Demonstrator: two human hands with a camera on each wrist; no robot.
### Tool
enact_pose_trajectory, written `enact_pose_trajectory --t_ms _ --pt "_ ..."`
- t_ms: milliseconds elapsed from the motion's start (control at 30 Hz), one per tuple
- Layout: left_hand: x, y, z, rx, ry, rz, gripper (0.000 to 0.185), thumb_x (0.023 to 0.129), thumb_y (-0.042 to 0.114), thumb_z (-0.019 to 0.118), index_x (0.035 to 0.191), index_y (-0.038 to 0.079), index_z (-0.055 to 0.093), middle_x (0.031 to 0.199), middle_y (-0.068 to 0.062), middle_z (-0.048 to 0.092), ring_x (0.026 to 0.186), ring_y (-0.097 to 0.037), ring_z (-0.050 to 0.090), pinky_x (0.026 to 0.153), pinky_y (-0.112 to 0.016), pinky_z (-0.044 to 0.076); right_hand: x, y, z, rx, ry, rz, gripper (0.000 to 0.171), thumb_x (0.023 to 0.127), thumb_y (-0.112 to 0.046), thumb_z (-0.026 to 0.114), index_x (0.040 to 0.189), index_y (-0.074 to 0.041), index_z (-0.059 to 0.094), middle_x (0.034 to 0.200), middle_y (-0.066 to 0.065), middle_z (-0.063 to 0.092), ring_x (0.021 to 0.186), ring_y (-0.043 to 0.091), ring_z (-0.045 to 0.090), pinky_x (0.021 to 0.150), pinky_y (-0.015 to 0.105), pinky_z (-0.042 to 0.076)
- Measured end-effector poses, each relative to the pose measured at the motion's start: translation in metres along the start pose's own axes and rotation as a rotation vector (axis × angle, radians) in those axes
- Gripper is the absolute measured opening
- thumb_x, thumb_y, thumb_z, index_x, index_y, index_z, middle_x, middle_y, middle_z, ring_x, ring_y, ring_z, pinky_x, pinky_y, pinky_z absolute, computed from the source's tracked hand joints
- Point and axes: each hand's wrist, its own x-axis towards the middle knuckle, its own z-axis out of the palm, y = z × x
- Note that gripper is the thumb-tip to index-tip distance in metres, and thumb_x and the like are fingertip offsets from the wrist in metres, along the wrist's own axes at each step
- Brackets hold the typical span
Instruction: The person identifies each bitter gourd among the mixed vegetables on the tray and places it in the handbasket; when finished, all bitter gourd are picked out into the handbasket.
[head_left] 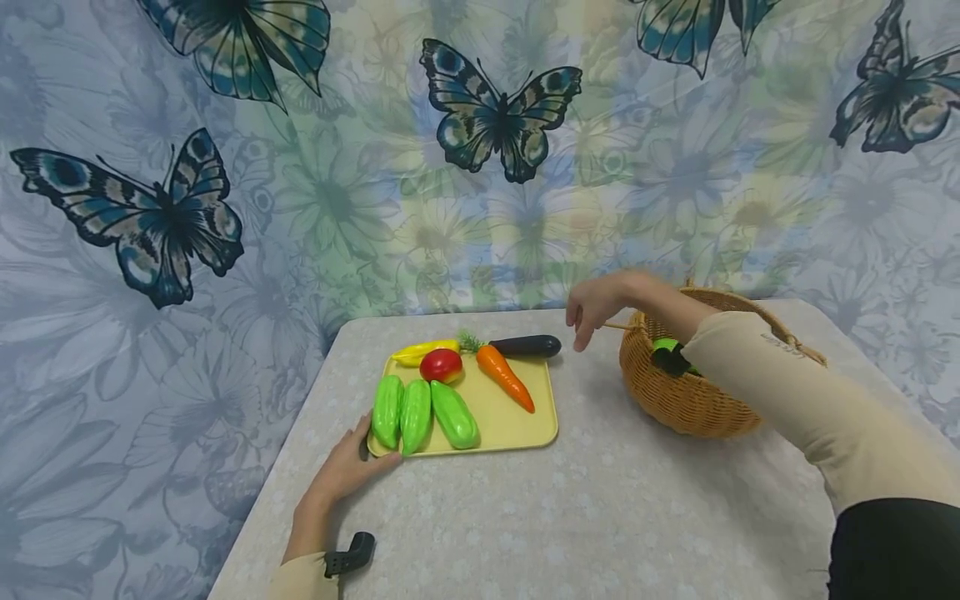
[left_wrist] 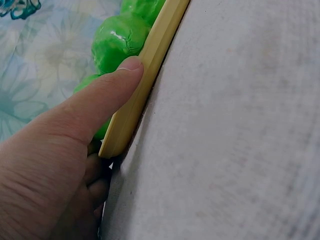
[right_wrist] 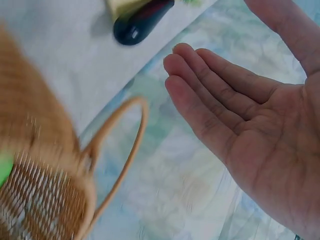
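Left hand pinching the near left corner of the yellow tray: thumb pressed along the rim, fingers curled under it, likely to steady the tray against sliding on the table. Right hand empty, fingers straight and relaxed, palm open in the right wrist view, hovering between the tray's far right corner and the wicker basket, nearest the dark eggplant lying across the tray's far edge.

On the tray: three green cucumbers side by side at the near left, touching the held rim; red tomato and yellow pepper toward the far left; orange carrot slanting through the middle. Basket at the table's right edge, something green inside. Small writing on the right sleeve, too small to read. No other labels legible.
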Motion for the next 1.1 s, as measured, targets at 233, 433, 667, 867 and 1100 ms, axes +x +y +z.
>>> enact_pose_trajectory --t_ms 233,433,667,867,1100 --pt "-0.001 -0.002 -0.003 0.000 -0.003 -0.004 0.106 0.083 0.056 0.068 0.156 0.004 0.011 0.160 -0.025 0.019 0.145 -0.054 0.013 0.116 -0.066 0.019 0.030 -0.023 0.011 0.010 0.016 -0.058 0.056 0.088 -0.033 0.071 0.132 -0.002 0.058 0.131 0.014 0.063 0.111 0.023 0.066 0.097 0.036 0.054" --pt "0.000 -0.002 -0.004 0.000 -0.002 -0.005 0.107 0.083 0.057 0.068 0.157 0.004 0.011 0.160 -0.025 0.019 0.145 -0.053 0.012 0.117 -0.066 0.018 0.050 -0.040 0.020 -0.033 0.044 -0.041 0.059 0.086 -0.042 0.072 0.134 -0.009 0.059 0.133 0.007 0.063 0.118 0.019 0.061 0.102 0.036 0.050" --pt "0.000 -0.003 -0.004 -0.001 0.004 0.005 0.107 0.083 0.056 0.068 0.156 0.003 0.012 0.160 -0.025 0.019 0.145 -0.054 0.013 0.117 -0.066 0.018 0.072 -0.059 0.035 0.004 0.030 -0.146 0.027 0.088 -0.031 0.072 0.074 -0.010 0.062 0.065 -0.005 0.051 0.058 0.007 0.040 0.061 0.019 0.039" --pt "0.001 -0.002 -0.001 -0.016 -0.002 0.005 0.107 0.083 0.056 0.069 0.156 0.003 0.011 0.160 -0.025 0.018 0.146 -0.052 0.012 0.119 -0.063 0.015 0.090 -0.076 0.050 0.016 0.049 -0.158 0.055 0.087 -0.031 0.073 0.054 -0.016 0.032 0.053 -0.006 0.021 0.049 0.009 0.016 0.051 0.022 0.018" --pt "0.000 -0.001 0.001 -0.012 -0.002 -0.011 0.108 0.082 0.057 0.069 0.156 0.004 0.012 0.160 -0.025 0.018 0.146 -0.051 0.012 0.118 -0.064 0.015 0.110 -0.102 0.064 -0.012 0.101 -0.059 0.039 0.086 -0.037 0.074 0.072 -0.003 0.061 0.064 -0.005 0.035 0.056 0.008 0.025 0.056 0.021 0.026"
